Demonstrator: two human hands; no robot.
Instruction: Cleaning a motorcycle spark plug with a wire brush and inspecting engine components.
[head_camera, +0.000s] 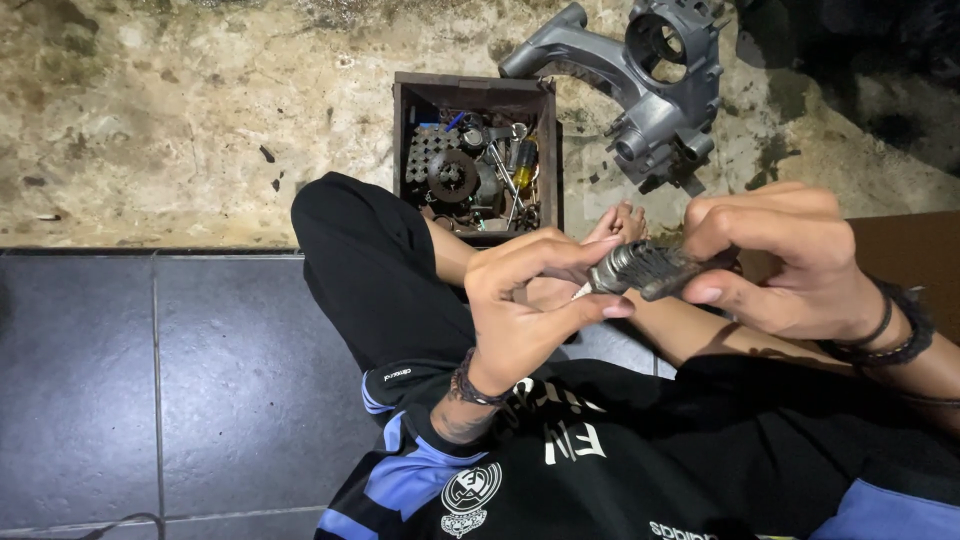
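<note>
both hands, left hand (520, 310) and right hand (785, 260), pinch a ribbed metal part (645, 268) with closed fingers, mid-job; grey engine casing (650, 80) and parts box (475, 150) sit untouched.

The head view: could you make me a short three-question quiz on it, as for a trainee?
1. True or false: both hands grip the ribbed metal part.
2. What stands beyond the knee? A) a box of parts B) a bucket
3. What lies on the concrete right of the box of parts?

Key: 1 true, left hand and right hand both hold it. 2 A. 3 a grey metal casing.
</note>
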